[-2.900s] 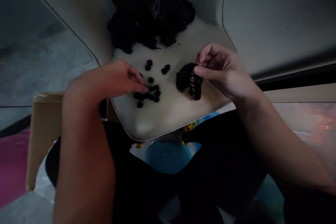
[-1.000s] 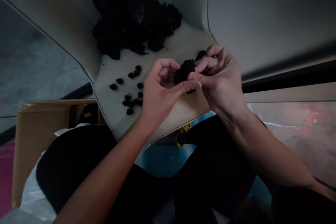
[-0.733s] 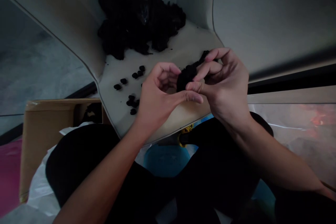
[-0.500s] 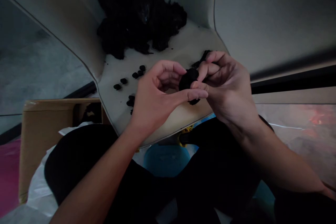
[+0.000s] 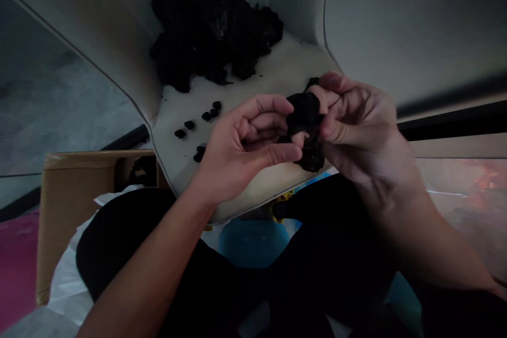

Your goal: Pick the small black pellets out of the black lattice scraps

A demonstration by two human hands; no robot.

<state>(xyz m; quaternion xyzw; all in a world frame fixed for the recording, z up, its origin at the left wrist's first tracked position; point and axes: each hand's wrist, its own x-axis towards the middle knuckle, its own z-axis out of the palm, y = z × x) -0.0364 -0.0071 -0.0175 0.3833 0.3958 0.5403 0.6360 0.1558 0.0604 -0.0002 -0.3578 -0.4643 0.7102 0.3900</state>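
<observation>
Both hands hold a lumpy black clump [image 5: 306, 116] above the cream seat. My right hand [image 5: 356, 129] pinches it from the right with curled fingers. My left hand [image 5: 245, 142] presses it from the left with fingertips and thumb. A strand of the clump hangs below the hands. Several small black pellets [image 5: 208, 115] lie on the seat [image 5: 261, 76] to the left, some partly behind my left hand. A large heap of crumpled black material [image 5: 214, 37] sits at the back of the seat. What the clump is made of, I cannot tell.
The seat's pale curved backrest [image 5: 396, 16] rises behind and to the right. A cardboard box [image 5: 75, 179] stands at the lower left, with a white plastic sheet [image 5: 67, 285] near it. A blue basin [image 5: 253, 243] sits below the seat's front edge, between my dark-clad legs [image 5: 119, 243].
Over the earlier frames, my left hand moved from the pellets to the clump. Both hands now hold it further right, and it looks more bunched and pulled out, with a lump hanging lower.
</observation>
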